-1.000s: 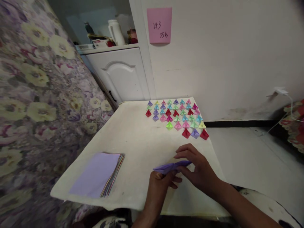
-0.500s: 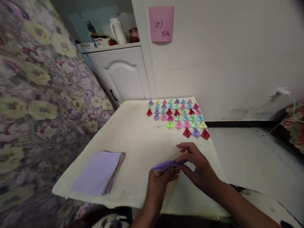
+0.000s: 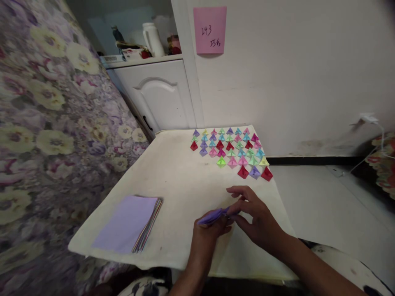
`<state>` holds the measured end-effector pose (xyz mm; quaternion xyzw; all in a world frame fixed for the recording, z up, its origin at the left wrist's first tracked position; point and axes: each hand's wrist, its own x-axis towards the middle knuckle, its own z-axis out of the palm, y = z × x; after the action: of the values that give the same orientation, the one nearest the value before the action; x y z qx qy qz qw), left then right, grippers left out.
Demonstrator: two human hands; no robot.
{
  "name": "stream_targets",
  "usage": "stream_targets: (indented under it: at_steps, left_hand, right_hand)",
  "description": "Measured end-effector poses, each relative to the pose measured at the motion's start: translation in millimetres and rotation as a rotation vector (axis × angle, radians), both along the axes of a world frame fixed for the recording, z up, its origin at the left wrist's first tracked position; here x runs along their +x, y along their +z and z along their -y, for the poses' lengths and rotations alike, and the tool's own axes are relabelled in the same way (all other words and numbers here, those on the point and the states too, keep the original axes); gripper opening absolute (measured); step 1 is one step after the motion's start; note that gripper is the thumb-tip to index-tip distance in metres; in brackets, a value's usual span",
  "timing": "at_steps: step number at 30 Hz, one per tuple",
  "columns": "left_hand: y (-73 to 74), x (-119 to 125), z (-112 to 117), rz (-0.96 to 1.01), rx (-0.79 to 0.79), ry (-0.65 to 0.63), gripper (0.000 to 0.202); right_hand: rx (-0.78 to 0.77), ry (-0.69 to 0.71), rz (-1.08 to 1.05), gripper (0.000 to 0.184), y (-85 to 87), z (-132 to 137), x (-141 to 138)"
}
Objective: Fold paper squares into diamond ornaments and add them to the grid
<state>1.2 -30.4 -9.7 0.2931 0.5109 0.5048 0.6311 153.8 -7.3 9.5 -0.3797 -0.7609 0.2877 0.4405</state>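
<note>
A small folded piece of purple paper (image 3: 210,216) is held between my two hands, above the front part of the table. My left hand (image 3: 207,232) is closed around its lower edge, the thumb pressed against it. At the paper's right end, the thumb and index finger of my right hand (image 3: 251,211) pinch it, while the other fingers are raised. Part of the paper is hidden behind the fingers. To the left lies a stack of square paper (image 3: 126,224) with a purple sheet on top and several other colours showing at its edge.
Rows of small folded paper pieces (image 3: 232,162) in many colours stand at the back right of the cream-covered table (image 3: 173,176). Behind are a white cabinet (image 3: 160,96) and a wall with a pink note (image 3: 210,31). A flowered curtain (image 3: 52,142) hangs along the left.
The purple paper now looks shorter and more bunched between my hands. My right hand has shifted slightly left, its fingers closer to my left hand.
</note>
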Motion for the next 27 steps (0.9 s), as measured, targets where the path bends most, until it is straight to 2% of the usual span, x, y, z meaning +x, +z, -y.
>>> stream_targets:
  at_steps: [8, 19, 27]
  left_hand:
    - [-8.9, -3.0, -1.4, 0.002, -0.013, -0.075, 0.029]
    - [-18.0, -4.7, -3.3, 0.026, 0.007, -0.083, 0.029]
    - [-18.1, -6.0, -2.4, 0.024, 0.039, -0.130, 0.023]
  right_hand:
    - [0.020, -0.002, 0.024, 0.027, -0.9, 1.9, -1.3]
    - [0.015, 0.027, 0.060, 0.025, -5.2, 1.3, -2.4]
    - [0.045, 0.034, 0.093, 0.032, -4.1, 2.9, -4.2]
